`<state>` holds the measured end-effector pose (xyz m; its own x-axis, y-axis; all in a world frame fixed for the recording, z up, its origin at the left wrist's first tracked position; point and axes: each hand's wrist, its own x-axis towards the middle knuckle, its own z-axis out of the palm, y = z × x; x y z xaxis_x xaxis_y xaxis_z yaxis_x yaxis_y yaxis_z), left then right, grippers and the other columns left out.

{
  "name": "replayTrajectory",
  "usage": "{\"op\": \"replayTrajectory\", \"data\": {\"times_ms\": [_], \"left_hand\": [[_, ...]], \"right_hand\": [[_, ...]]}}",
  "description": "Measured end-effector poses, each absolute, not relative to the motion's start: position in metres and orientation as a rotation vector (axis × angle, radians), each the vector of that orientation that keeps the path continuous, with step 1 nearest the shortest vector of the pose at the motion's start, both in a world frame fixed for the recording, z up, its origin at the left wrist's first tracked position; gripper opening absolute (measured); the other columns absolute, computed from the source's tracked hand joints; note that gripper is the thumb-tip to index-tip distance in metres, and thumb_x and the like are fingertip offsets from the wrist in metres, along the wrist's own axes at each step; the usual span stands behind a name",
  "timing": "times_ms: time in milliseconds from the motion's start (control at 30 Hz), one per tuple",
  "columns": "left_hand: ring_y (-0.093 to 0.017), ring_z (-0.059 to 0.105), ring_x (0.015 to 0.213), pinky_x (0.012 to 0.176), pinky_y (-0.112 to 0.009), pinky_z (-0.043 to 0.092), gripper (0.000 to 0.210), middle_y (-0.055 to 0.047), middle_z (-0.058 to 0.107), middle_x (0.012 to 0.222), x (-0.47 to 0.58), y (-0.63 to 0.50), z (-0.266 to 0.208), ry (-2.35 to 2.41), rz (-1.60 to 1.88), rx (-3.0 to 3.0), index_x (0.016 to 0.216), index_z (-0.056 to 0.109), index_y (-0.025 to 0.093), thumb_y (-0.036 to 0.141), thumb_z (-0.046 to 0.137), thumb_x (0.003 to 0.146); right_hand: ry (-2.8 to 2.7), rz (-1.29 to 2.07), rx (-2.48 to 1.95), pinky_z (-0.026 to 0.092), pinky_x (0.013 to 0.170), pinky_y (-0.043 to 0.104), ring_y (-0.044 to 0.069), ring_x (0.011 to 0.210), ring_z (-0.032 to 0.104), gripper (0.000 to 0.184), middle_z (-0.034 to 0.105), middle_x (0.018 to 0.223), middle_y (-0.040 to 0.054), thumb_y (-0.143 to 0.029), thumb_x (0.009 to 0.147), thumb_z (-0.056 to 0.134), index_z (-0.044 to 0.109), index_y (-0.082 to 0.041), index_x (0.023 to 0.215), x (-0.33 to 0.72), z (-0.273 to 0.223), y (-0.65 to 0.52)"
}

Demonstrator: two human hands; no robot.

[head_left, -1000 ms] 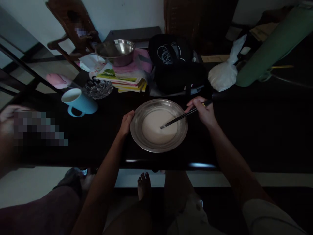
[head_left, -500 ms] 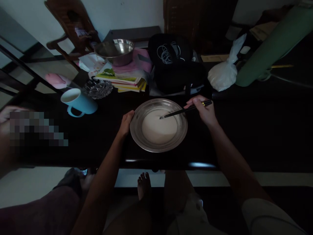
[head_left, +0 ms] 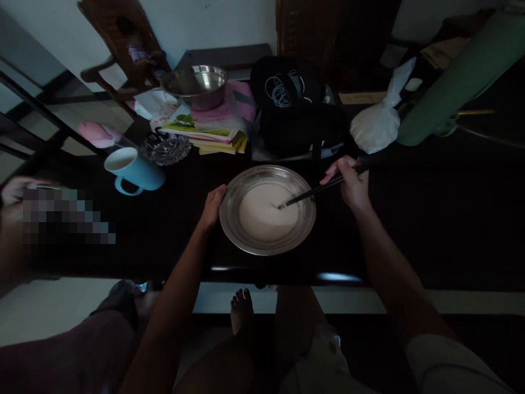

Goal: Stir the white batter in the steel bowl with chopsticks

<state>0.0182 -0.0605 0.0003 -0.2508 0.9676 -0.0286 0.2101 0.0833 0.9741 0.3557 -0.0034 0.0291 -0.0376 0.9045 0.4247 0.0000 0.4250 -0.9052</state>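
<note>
A wide metal bowl (head_left: 267, 249) stands on the dark table near its front edge, with a pale, milky mixture (head_left: 262, 219) inside. My left hand (head_left: 214, 206) grips the bowl's left rim, the thumb on top and the other fingers mostly hidden. To the right of the bowl, my right hand (head_left: 353, 183) is closed around black chopsticks (head_left: 314, 191). They slant down to the left over the rim, and their tips dip into the mixture. It is too dark to tell the two sticks apart clearly.
Left of the bowl are a light blue mug (head_left: 141, 171), a glass ashtray (head_left: 168, 149) and another person's hand (head_left: 16, 191). Behind lie books (head_left: 205, 131) under a second metal bowl (head_left: 205, 98), a black case (head_left: 301, 128), a tied plastic bag (head_left: 375, 128) and a green cylinder (head_left: 447, 82).
My right hand has moved a little to the right. The chopstick tips have shifted right and toward me in the mixture. My left hand stays on the rim.
</note>
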Motion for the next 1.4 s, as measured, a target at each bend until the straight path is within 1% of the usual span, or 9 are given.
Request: {"op": "replayTrajectory", "data": {"times_ms": [67,233,400,600,767,933,1133,1300,1400], "left_hand": [[-0.011,0.036,0.055,0.050,-0.024,0.034,0.046,0.004,0.041,0.056,0.0187,-0.0605,0.0009,1.602,1.228,1.206,0.059,0.046,0.020,0.052,0.058,0.089],[-0.012,0.035,0.056,0.050,-0.025,0.033,0.044,0.004,0.039,0.056,0.0193,-0.0606,0.0005,1.597,1.240,1.216,0.060,0.044,0.021,0.052,0.057,0.088],[-0.012,0.034,0.056,0.050,-0.025,0.032,0.043,0.004,0.039,0.058,0.0173,-0.0609,-0.0020,1.577,1.241,1.235,0.061,0.044,0.021,0.052,0.057,0.088],[-0.012,0.035,0.056,0.051,-0.024,0.032,0.042,0.004,0.040,0.057,0.0182,-0.0597,-0.0018,1.591,1.231,1.189,0.061,0.046,0.020,0.050,0.056,0.088],[-0.012,0.035,0.056,0.051,-0.024,0.032,0.041,0.004,0.040,0.058,0.0181,-0.0598,-0.0017,1.595,1.220,1.203,0.060,0.045,0.021,0.049,0.055,0.088],[-0.012,0.034,0.057,0.050,-0.026,0.031,0.043,0.004,0.038,0.059,0.0189,-0.0603,-0.0005,1.599,1.224,1.229,0.061,0.044,0.021,0.052,0.056,0.088],[-0.012,0.035,0.056,0.050,-0.025,0.032,0.044,0.004,0.039,0.058,0.0188,-0.0604,-0.0015,1.573,1.228,1.205,0.061,0.045,0.021,0.054,0.058,0.087],[-0.012,0.033,0.055,0.049,-0.025,0.031,0.045,0.004,0.037,0.056,0.0201,-0.0600,-0.0003,1.579,1.254,1.190,0.060,0.043,0.021,0.053,0.058,0.088],[-0.012,0.034,0.055,0.049,-0.025,0.030,0.045,0.004,0.038,0.057,0.0200,-0.0605,-0.0001,1.578,1.245,1.182,0.060,0.043,0.021,0.053,0.059,0.087]], "right_hand": [[-1.456,0.938,-0.849,0.057,0.058,0.030,0.015,0.053,0.069,0.045,0.070,0.057,-0.0014,-0.063,0.092,0.059,0.069,-0.023,0.072,0.3542,0.0296,-0.0048],[-1.545,0.935,-0.839,0.059,0.067,0.031,0.016,0.066,0.074,0.041,0.075,0.068,0.0005,-0.061,0.091,0.063,0.073,-0.023,0.079,0.3517,0.0309,-0.0057],[-1.444,0.907,-0.847,0.055,0.058,0.030,0.015,0.053,0.068,0.044,0.068,0.056,-0.0023,-0.060,0.094,0.058,0.068,-0.023,0.072,0.3550,0.0280,-0.0025],[-1.556,0.922,-0.837,0.059,0.069,0.032,0.017,0.068,0.074,0.041,0.074,0.068,0.0003,-0.061,0.091,0.062,0.072,-0.023,0.079,0.3520,0.0302,-0.0051],[-1.462,0.903,-0.859,0.056,0.059,0.031,0.016,0.055,0.069,0.044,0.067,0.056,-0.0019,-0.061,0.094,0.058,0.069,-0.023,0.074,0.3551,0.0283,-0.0033],[-1.568,0.955,-0.844,0.059,0.067,0.033,0.017,0.066,0.073,0.041,0.074,0.068,0.0003,-0.061,0.092,0.061,0.072,-0.023,0.081,0.3525,0.0306,-0.0064],[-1.467,0.918,-0.862,0.055,0.059,0.030,0.015,0.054,0.069,0.044,0.067,0.055,-0.0025,-0.062,0.093,0.058,0.069,-0.023,0.075,0.3550,0.0297,-0.0044],[-1.561,0.944,-0.874,0.059,0.069,0.034,0.017,0.066,0.073,0.043,0.075,0.068,0.0000,-0.065,0.090,0.060,0.072,-0.025,0.081,0.3538,0.0303,-0.0057],[-1.482,0.881,-0.916,0.058,0.065,0.033,0.017,0.060,0.071,0.045,0.071,0.061,-0.0007,-0.066,0.090,0.058,0.069,-0.024,0.076,0.3560,0.0304,-0.0039]]}}
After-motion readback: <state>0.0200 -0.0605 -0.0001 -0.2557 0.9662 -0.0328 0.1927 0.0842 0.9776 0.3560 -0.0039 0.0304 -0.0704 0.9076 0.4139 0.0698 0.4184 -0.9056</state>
